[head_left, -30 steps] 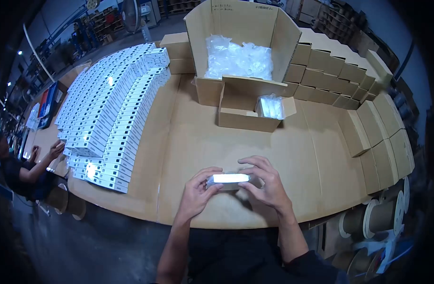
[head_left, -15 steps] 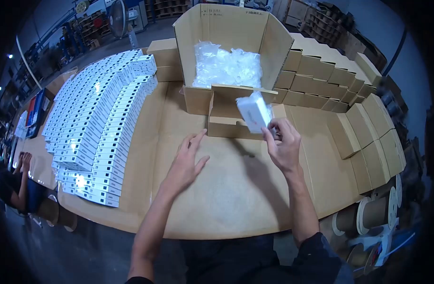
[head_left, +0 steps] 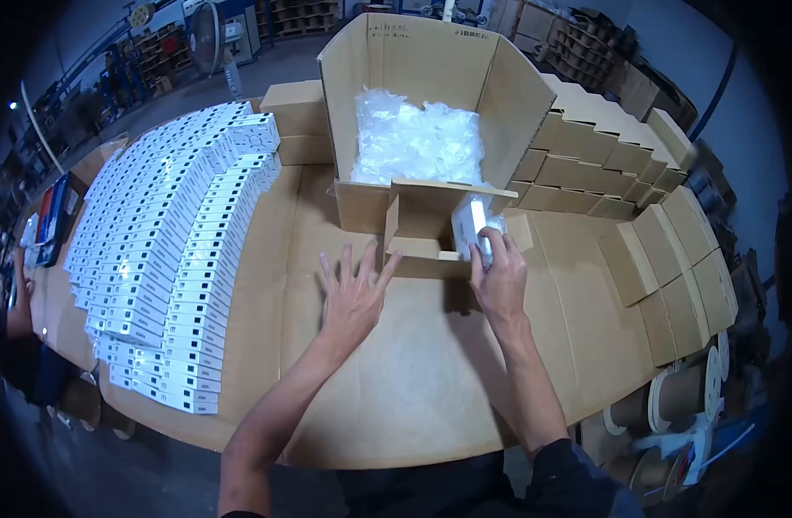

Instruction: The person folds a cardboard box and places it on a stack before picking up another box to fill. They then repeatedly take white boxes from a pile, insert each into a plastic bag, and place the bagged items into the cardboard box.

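My right hand pinches a small white box in clear plastic wrap between thumb and fingers. It holds the white box nearly upright at the right end of an open cardboard carton, overlapping the opening in this view. The carton's back flap stands up, and its inside is dark at the left. My left hand is open with fingers spread, its fingertips right by the carton's left front corner. Behind the carton rises a large cardboard box with a pile of clear plastic bags in it.
Long rows of stacked white boxes fill the table's left side. Closed brown cartons are stacked at the back right, and more line the right edge. Cable spools stand beyond that edge. Another person's arm shows at far left.
My right hand has lowered the white box towards the carton's right end and turned it more upright. My left hand's fingers have spread wider. The view has shifted slightly.
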Available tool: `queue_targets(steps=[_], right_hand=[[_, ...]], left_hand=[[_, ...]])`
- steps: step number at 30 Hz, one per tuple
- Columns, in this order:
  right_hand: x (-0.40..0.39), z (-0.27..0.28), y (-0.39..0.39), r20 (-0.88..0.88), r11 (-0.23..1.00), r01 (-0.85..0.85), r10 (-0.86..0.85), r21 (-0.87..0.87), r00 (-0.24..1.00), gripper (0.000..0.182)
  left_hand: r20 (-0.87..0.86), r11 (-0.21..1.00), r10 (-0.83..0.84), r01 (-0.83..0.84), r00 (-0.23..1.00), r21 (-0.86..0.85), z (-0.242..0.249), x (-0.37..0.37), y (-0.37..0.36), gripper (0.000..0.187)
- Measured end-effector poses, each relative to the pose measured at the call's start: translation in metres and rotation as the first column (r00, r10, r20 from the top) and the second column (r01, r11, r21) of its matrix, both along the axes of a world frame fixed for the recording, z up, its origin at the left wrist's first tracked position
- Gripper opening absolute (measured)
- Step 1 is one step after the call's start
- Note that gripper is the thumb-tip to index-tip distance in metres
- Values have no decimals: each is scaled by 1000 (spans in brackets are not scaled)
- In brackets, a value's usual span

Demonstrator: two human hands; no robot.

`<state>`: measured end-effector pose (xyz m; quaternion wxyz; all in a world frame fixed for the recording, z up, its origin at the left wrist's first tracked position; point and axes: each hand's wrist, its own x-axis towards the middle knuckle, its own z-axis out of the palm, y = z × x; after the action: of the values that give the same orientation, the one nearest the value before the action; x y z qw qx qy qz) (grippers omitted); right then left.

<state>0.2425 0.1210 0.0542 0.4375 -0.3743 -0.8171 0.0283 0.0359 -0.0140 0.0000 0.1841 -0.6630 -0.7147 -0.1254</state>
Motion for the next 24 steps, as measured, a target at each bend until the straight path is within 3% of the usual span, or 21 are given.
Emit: queue_targets(steps=[11, 14, 18, 20, 23, 24], right_hand=[[-15, -27, 8, 111, 996, 67, -60, -63, 992, 8], [-17, -27, 3, 178, 980, 140, -114, -141, 977, 10], [-17, -15, -10, 143, 988, 146, -136, -59, 980, 20], [-27, -2, -12, 56, 989, 146, -146, 9, 988, 26], [-59, 24, -28, -65, 998, -63, 61, -16, 996, 29], [-72, 31, -33, -113, 989, -146, 141, -32, 983, 29]], left_hand=[[57, 986, -124, 117, 991, 118, 2, -20, 4, 82], [24, 985, -169, 168, 985, 37, 6, -28, 7, 83], [30, 981, -169, 165, 985, 102, 10, -58, 0, 80], [78, 991, -115, 108, 990, 85, 5, -81, -1, 66], [291, 997, 7, 16, 957, -75, 17, -117, -2, 52], [226, 999, -24, 14, 974, 45, 19, -136, 6, 51]])
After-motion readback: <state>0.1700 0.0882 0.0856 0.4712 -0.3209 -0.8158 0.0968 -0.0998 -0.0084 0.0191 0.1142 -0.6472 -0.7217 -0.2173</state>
